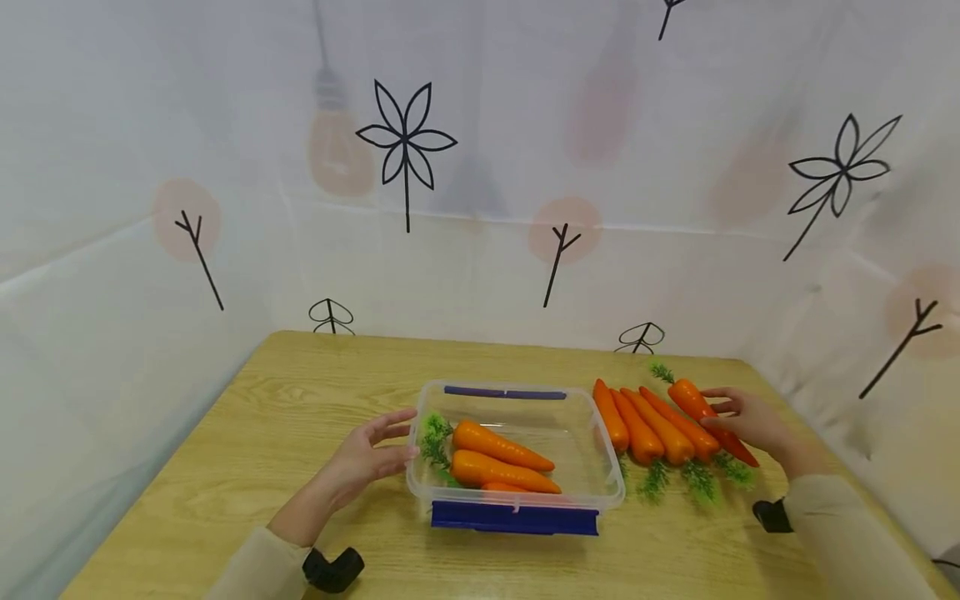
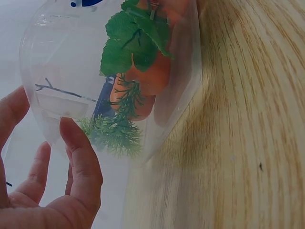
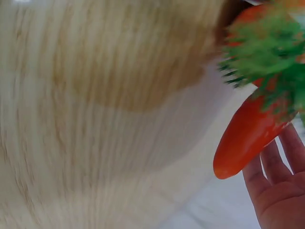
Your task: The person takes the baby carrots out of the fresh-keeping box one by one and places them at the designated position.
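A clear plastic container (image 1: 517, 500) with dark blue clips stands on the table, with a few orange carrots (image 1: 504, 471) lying inside, green tops to the left. My left hand (image 1: 367, 454) rests its fingertips against the container's left wall, fingers loosely spread; the left wrist view shows the fingertips (image 2: 76, 133) at the clear wall. On the right, my right hand (image 1: 750, 421) holds a carrot (image 1: 693, 400) between thumb and fingers, its leafy top pointing away to the upper left. In the right wrist view this carrot (image 3: 248, 138) hangs tilted before the fingers.
Several carrots (image 1: 663, 429) lie side by side right of the container, their green tops toward me. The wooden table (image 1: 337, 367) ends at a white cloth backdrop (image 1: 480, 275) with printed flowers and twigs. Cloth also hangs along both sides.
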Demonstrator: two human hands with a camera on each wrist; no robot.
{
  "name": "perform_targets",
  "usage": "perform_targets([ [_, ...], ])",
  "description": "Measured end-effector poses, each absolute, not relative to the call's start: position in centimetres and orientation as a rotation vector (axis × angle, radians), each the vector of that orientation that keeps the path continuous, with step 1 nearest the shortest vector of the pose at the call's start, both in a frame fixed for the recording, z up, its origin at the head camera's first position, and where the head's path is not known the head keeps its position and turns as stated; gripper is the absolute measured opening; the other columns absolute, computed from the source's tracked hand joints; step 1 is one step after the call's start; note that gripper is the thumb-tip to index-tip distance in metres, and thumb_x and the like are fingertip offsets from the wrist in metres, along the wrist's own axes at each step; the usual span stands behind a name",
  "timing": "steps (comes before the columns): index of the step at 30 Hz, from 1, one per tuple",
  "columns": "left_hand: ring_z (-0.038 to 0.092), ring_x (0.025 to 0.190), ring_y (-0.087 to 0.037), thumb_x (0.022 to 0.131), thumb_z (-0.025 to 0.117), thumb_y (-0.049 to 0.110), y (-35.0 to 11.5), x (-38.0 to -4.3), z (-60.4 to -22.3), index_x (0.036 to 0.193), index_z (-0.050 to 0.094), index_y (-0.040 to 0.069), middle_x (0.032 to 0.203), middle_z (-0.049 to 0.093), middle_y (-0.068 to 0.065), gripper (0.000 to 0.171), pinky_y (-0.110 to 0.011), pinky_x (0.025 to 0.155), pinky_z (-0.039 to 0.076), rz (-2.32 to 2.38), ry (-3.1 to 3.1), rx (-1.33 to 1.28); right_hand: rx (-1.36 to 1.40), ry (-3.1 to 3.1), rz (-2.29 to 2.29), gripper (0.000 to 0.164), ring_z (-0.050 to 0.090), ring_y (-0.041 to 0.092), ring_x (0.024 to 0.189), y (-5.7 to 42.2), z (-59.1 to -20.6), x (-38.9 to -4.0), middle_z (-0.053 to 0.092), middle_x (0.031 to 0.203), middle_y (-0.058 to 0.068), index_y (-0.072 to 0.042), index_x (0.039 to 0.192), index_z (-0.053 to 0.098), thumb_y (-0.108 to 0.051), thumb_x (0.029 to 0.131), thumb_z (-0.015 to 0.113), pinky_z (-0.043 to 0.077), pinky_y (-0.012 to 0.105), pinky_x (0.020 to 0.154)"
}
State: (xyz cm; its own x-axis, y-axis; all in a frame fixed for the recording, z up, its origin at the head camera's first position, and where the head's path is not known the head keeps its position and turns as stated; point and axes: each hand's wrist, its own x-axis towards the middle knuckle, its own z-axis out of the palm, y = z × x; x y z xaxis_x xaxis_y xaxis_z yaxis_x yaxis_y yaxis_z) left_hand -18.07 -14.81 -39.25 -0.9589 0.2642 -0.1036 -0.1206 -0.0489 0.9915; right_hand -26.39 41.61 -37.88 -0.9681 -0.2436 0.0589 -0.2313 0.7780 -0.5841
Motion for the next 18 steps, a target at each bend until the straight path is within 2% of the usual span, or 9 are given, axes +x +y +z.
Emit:
perform_targets([
  [8, 0.056, 0.106, -0.031, 0.083, 0.072, 0.009, -15.08, -17.92, -39.24, 0.141, 0.037, 0.003, 0.139, 0.032, -0.027, 0.068, -0.039, 0.087, 0.049, 2.117, 1.936, 0.177, -0.363, 2.881, -0.950, 0.053, 0.054, 0.047, 0.099, 41.47, -38.85, -27.17, 0.051, 0.112, 0.039, 0.017, 0.127, 0.041, -0.015, 0.091, 0.062, 0.053, 0.044, 0.073],
  [18, 0.057, 0.103, -0.027, 0.082, 0.072, 0.011, -14.95, -17.72, -39.06, 0.140, 0.039, 0.003, 0.138, 0.034, -0.026, 0.067, -0.039, 0.086, 0.049, 2.107, 1.947, 0.187, -0.338, 2.776, -0.981, 0.049, 0.058, 0.040, 0.094, 40.88, -38.12, -27.36, 0.051, 0.111, 0.039, 0.019, 0.126, 0.038, -0.012, 0.093, 0.057, 0.054, 0.040, 0.071],
])
